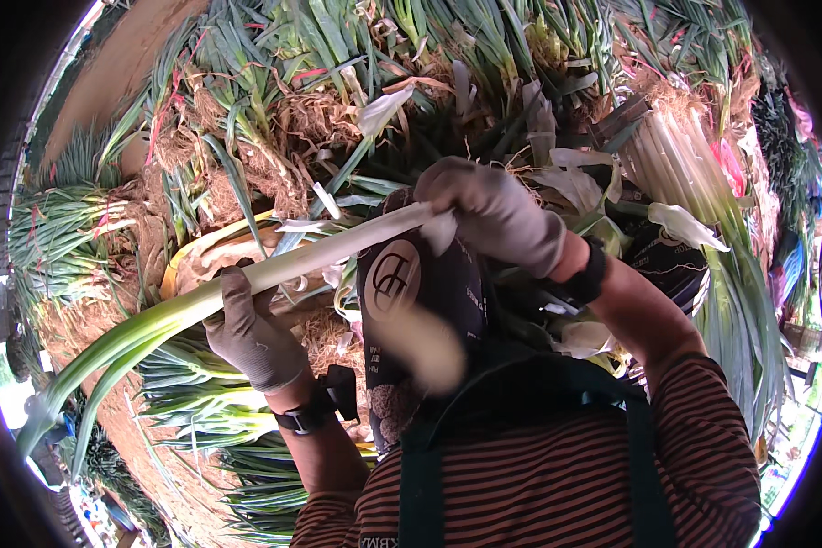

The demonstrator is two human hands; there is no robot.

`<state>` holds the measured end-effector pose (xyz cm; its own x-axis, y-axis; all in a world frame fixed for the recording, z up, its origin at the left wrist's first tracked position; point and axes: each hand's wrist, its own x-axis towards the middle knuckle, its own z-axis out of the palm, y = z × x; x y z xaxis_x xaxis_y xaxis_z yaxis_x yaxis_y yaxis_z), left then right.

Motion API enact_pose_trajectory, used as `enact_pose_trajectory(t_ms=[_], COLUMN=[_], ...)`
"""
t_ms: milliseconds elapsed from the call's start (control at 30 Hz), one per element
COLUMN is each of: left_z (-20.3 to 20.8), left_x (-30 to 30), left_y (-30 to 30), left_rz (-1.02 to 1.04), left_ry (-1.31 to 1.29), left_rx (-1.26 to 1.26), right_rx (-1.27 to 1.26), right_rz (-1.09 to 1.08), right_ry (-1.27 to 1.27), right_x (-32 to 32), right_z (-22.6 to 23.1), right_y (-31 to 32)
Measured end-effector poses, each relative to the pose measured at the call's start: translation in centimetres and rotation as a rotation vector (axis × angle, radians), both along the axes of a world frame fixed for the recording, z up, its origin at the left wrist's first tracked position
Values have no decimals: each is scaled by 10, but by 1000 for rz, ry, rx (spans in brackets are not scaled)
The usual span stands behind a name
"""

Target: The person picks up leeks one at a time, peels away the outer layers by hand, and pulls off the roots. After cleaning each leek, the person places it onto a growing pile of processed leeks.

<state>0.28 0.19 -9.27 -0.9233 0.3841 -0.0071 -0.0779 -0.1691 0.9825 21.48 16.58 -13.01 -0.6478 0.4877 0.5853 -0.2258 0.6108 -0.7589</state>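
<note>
A long green onion (329,249) lies slantwise across both hands, its white end to the right and its green leaves drooping at the far left. My gloved left hand (258,336) is wrapped round the stalk where white turns to green. At the white end my gloved right hand (500,217) is closed, fingers curled over the tip. A pale flap of skin (438,230) hangs below those fingers. The right fingertips and the very end of the stalk are partly hidden.
Bundles of green onions (237,64) with roots are heaped along the far side. A stack of pale stalks (676,151) stands at the right. More green onions (201,397) lie at the lower left. Peeled skins (575,187) litter the middle. A dark printed covering (384,301) lies beneath my hands.
</note>
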Motion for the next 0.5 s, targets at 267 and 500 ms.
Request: enact_pose_trajectory(t_ms=[267, 500], left_z=[-6, 1], left_x=[-2, -3], left_y=[-20, -34], left_rz=[26, -11], left_ry=[-44, -28], left_rx=[0, -29], right_rx=[-1096, 162], right_rz=[-509, -585], right_ry=[158, -744], right_x=[94, 72], right_z=[27, 47], right_y=[14, 10])
